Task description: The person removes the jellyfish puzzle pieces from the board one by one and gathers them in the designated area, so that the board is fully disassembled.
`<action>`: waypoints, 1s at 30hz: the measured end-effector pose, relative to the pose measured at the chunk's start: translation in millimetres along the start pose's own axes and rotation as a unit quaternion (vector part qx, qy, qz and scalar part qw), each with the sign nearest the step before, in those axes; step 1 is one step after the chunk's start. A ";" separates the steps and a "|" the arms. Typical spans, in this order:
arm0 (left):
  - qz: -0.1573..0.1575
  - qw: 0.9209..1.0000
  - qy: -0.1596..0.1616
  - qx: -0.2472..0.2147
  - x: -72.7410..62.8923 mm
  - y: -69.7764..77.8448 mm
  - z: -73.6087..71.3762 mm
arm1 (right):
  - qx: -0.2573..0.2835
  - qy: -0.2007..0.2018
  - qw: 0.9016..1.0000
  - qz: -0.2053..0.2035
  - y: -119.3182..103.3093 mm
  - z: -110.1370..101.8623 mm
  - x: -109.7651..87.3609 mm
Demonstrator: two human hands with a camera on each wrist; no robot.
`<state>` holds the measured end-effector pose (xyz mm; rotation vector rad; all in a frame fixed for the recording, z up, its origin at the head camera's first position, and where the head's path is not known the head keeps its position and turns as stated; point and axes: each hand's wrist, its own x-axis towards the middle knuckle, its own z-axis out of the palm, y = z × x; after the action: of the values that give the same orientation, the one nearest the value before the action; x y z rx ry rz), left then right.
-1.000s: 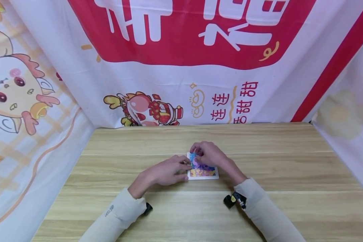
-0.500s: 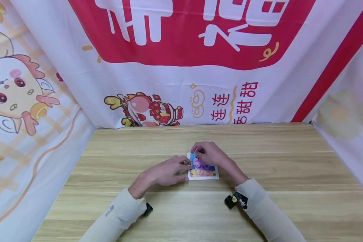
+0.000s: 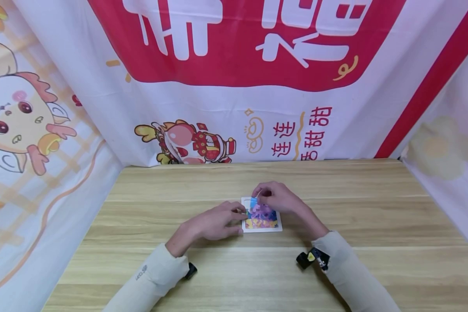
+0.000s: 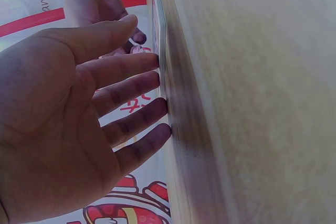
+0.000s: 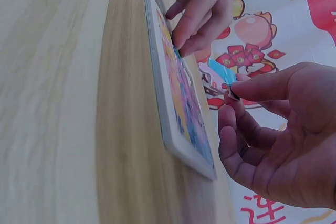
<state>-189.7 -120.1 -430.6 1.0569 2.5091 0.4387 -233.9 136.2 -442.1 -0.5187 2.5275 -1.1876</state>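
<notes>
A small white-framed picture puzzle [image 3: 262,229] with a pink, blue and yellow print lies flat on the table in the head view. My right hand [image 3: 277,197] pinches a light blue puzzle piece [image 5: 223,70] between thumb and fingertips, raised above the frame in the right wrist view. White backing [image 3: 246,201] shows at the puzzle's upper left. My left hand [image 3: 220,220] rests its outstretched fingers on the frame's left side; in the left wrist view the fingers [image 4: 131,90] reach the frame edge and the table. The right hand partly hides the puzzle's upper edge.
The wood-grain table [image 3: 234,277] extends around the puzzle. A printed cloth backdrop [image 3: 234,99] hangs along the table's far edge, with similar cloth at the left [image 3: 62,190] and right. Dark wrist-worn devices [image 3: 306,260] sit at both cuffs.
My right hand has shifted slightly right, lifting the blue piece out of the puzzle's upper left and baring white backing there. The left hand has stayed in place.
</notes>
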 end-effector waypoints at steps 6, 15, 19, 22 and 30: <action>-0.004 1.000 -0.004 -0.008 0.1 -0.4 0.8 | 0.003 0.003 1.000 -0.004 16.5 -7.7 -7.6; -0.010 1.000 -0.003 -0.007 -0.6 0.5 0.7 | 0.004 0.005 1.000 -0.001 36.5 -26.4 -20.2; -0.011 1.000 -0.003 -0.006 -1.0 1.0 0.1 | 0.004 0.002 1.000 -0.003 44.4 -33.3 -24.1; -0.012 1.000 -0.003 -0.006 -1.2 1.3 -0.1 | 0.001 0.002 1.000 -0.003 48.5 -38.5 -27.4; -0.010 1.000 -0.001 -0.006 -1.9 2.1 0.3 | -0.012 0.008 1.000 0.014 56.5 -49.4 -33.3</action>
<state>-187.1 -120.1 -429.5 1.0279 2.5096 0.4450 -235.7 217.7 -452.1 -0.4798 2.5564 -1.1586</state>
